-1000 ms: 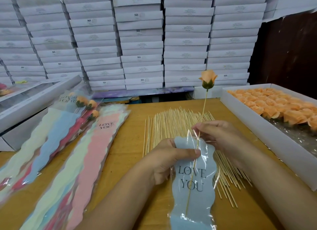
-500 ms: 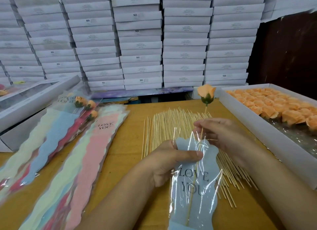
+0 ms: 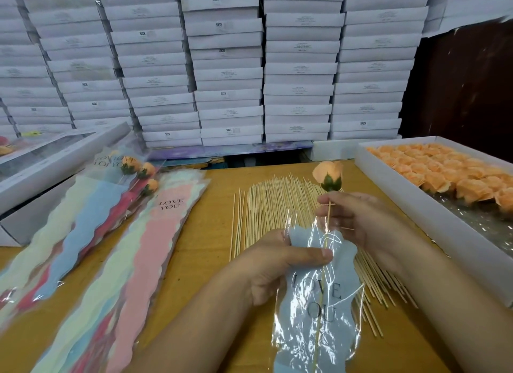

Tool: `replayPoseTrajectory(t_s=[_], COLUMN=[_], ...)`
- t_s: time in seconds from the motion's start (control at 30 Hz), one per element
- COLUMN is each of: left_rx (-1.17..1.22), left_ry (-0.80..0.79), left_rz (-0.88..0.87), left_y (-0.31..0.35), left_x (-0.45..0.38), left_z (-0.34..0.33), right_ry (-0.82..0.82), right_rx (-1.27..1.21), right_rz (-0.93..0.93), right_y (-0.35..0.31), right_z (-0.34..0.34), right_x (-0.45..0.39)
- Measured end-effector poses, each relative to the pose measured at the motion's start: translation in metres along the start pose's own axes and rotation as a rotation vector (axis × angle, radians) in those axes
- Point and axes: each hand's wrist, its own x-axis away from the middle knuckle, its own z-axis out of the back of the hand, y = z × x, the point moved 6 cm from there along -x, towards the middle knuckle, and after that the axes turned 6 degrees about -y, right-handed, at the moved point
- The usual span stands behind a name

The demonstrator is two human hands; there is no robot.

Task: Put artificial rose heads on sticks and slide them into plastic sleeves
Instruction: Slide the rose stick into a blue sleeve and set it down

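Note:
An orange rose head [image 3: 328, 176] sits on a thin wooden stick [image 3: 322, 275] that runs down inside a clear plastic sleeve [image 3: 316, 303] with a blue "LOVE YOU" card. My left hand [image 3: 280, 261] pinches the sleeve's open top edge. My right hand [image 3: 361, 222] pinches the stick just below the rose, above the sleeve mouth. Bare sticks [image 3: 277, 208] lie spread on the table behind my hands. More orange rose heads [image 3: 444, 172] fill a white box at the right.
Empty pastel sleeves [image 3: 144, 247] lie in stacks at the left, with three finished sleeved roses [image 3: 141, 172] on top. A white windowed box [image 3: 50, 164] sits at far left. Stacked white cartons [image 3: 227, 67] wall the back of the wooden table [image 3: 205, 233].
The stick has slid deeper into the sleeve, so the rose head has come down from high above my hands to just above my right fingers.

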Motion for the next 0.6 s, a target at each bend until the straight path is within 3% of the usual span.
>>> replayPoseTrajectory(t_s=[0.27, 0.6], left_rx=[0.048, 0.082], left_ry=[0.002, 0.053], left_rz=[-0.024, -0.045], left_y=[0.004, 0.004], left_x=[0.002, 0.000], left_z=[0.001, 0.004], right_ry=[-0.159, -0.155], right_rx=[0.086, 0.077], right_rz=[-0.045, -0.046], right_y=[0.003, 0.005], right_z=[-0.012, -0.009], right_x=[0.005, 0.004])
